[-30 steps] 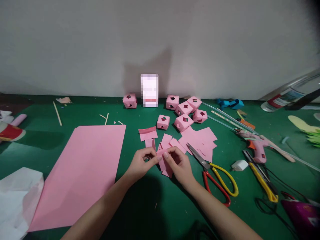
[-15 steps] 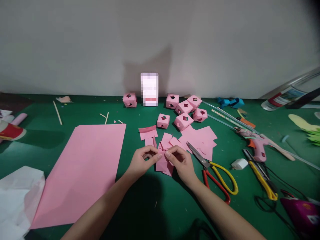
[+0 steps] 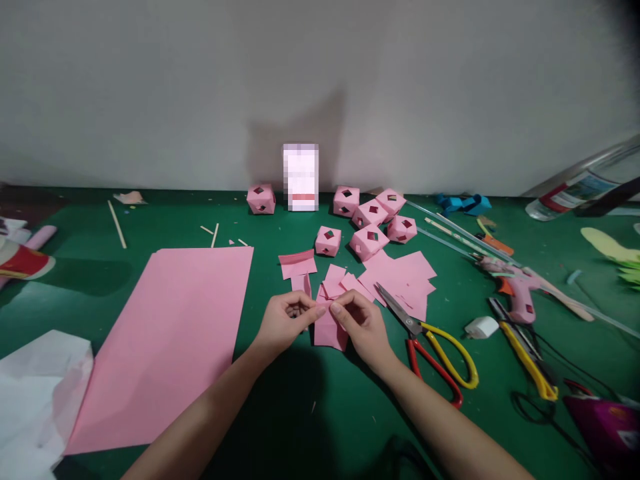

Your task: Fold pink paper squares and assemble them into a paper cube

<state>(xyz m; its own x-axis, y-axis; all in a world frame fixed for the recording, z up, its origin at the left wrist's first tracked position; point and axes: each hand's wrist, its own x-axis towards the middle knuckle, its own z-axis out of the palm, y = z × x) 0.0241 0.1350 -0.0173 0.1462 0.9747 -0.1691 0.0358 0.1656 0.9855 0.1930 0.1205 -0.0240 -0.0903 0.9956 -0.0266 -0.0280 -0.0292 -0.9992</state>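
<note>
Left of the scissors, the left hand and right hand pinch pink paper between thumbs and fingers. Beyond the scissors sit several pink boxes.

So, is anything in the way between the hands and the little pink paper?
Nothing visible: the left hand and right hand pinch the pink paper directly. The scissors lie beyond the right hand, not between.
</note>
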